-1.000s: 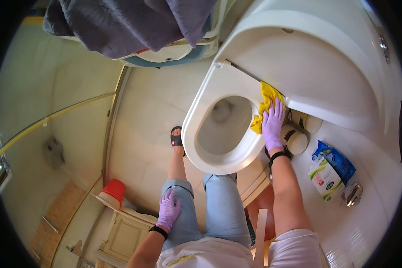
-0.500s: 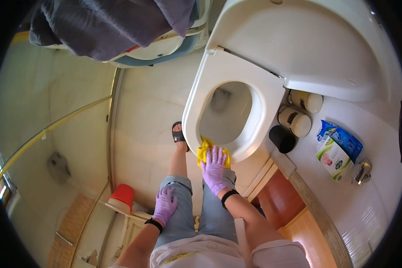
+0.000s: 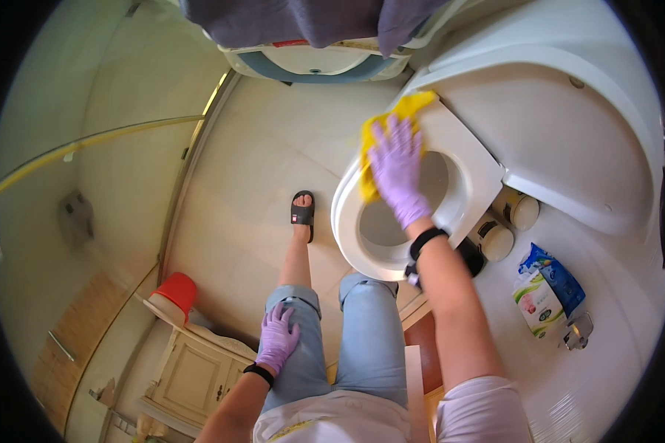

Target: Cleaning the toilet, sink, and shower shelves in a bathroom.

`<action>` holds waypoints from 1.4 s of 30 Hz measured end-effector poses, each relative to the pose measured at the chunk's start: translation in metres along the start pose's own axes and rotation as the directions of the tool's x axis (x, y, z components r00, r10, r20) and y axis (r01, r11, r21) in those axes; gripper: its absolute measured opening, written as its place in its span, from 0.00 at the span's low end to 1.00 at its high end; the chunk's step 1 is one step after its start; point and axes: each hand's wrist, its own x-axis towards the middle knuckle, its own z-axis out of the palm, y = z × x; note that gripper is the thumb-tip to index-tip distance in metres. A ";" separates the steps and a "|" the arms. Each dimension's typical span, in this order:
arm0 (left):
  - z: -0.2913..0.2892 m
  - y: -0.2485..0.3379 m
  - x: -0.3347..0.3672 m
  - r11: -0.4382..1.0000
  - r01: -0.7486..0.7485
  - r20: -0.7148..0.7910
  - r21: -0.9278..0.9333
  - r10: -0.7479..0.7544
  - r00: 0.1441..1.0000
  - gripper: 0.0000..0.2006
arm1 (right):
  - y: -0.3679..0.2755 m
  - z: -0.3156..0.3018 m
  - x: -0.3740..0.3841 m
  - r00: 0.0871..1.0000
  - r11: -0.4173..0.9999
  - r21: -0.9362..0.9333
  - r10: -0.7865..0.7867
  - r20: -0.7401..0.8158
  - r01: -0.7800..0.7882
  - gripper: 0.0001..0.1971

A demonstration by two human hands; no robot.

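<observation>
My right hand (image 3: 397, 166), in a purple glove, presses a yellow cloth (image 3: 403, 112) flat against the far left side of the white toilet seat (image 3: 462, 140). Its fingers lie stretched over the cloth, which reaches up toward the hinge and bunches at the seat's left edge. The raised toilet lid (image 3: 569, 125) leans back behind the seat. My left hand (image 3: 278, 340), gloved the same way, rests on my left knee with its fingers apart and nothing in it. Part of the bowl opening is hidden by my right hand and wrist.
Two cream canisters (image 3: 493, 240) and a black one (image 3: 471, 257) stand right of the toilet. Beside them lie a blue packet (image 3: 558, 279) and a white-green tissue pack (image 3: 538, 304). A red bucket (image 3: 177, 292) sits on a cabinet (image 3: 192, 369) at lower left, near glass panels.
My right hand has slid the yellow cloth from the seat's front edge to its far left side. The view has shifted. My left hand stays on my knee.
</observation>
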 end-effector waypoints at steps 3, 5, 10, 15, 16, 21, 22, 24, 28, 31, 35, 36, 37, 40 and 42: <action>0.011 0.004 -0.003 0.999 0.017 -0.038 -0.039 -0.019 0.999 0.24 | 0.060 0.006 0.038 0.990 0.999 0.034 0.046 -0.135 -0.041 0.25; 0.013 0.002 -0.003 0.997 0.037 -0.051 -0.063 -0.041 0.998 0.24 | 0.079 0.009 0.032 0.991 1.000 -0.005 -0.030 -0.131 0.030 0.25; 0.012 0.001 -0.008 0.994 0.052 -0.047 -0.093 -0.056 0.997 0.24 | 0.141 0.021 -0.049 0.968 0.968 -0.045 0.243 -0.062 -0.246 0.28; 0.005 -0.011 -0.004 0.998 0.031 -0.002 -0.062 -0.031 1.000 0.24 | 0.151 0.033 -0.146 0.896 0.894 -0.112 0.414 -0.160 -0.433 0.29; 0.003 -0.013 -0.002 0.999 0.025 0.012 -0.038 -0.025 1.000 0.24 | 0.137 0.037 -0.161 0.808 0.824 0.040 0.563 -0.172 -0.565 0.29; -0.016 -0.007 0.021 0.991 -0.076 0.022 0.106 0.074 0.997 0.27 | 0.046 0.041 -0.235 0.466 0.390 0.520 0.885 0.018 -0.760 0.31; -0.020 -0.001 0.032 0.997 -0.070 -0.004 0.021 0.070 0.998 0.28 | 0.024 0.043 -0.251 0.408 0.259 0.635 0.908 0.098 -0.728 0.31; -0.021 0.022 0.064 0.977 -0.065 -0.018 -0.203 0.063 0.998 0.30 | -0.010 0.048 -0.276 0.232 -0.065 0.708 0.920 0.315 -0.703 0.30; 0.000 0.068 0.152 0.592 0.042 0.087 -0.805 0.047 0.995 0.28 | -0.028 0.073 -0.303 0.100 -0.403 0.717 0.831 0.547 -0.569 0.26; -0.007 0.126 0.171 0.522 0.118 0.153 -0.845 0.025 0.988 0.26 | -0.013 0.076 -0.314 0.093 -0.638 0.690 0.708 0.700 -0.342 0.23; -0.042 0.173 0.130 0.325 0.210 0.165 -0.922 -0.160 0.973 0.22 | -0.023 0.042 -0.304 0.002 -0.761 0.643 0.645 0.764 -0.083 0.22; -0.050 0.174 0.128 0.417 0.303 0.211 -0.857 -0.251 0.945 0.21 | -0.027 0.035 -0.305 0.041 -0.779 0.627 0.627 0.778 0.032 0.22; -0.057 0.174 0.125 0.452 0.291 0.199 -0.843 -0.241 0.950 0.21 | -0.032 0.027 -0.306 0.082 -0.787 0.599 0.613 0.786 0.147 0.22; -0.094 0.175 0.096 0.467 0.264 0.200 -0.844 -0.183 0.962 0.19 | -0.041 -0.023 -0.306 0.215 -0.730 0.639 0.683 0.698 0.242 0.22; -0.123 0.173 0.075 0.541 0.141 0.207 -0.829 0.063 0.976 0.19 | -0.025 -0.022 -0.318 0.228 -0.553 0.833 0.815 0.533 0.030 0.21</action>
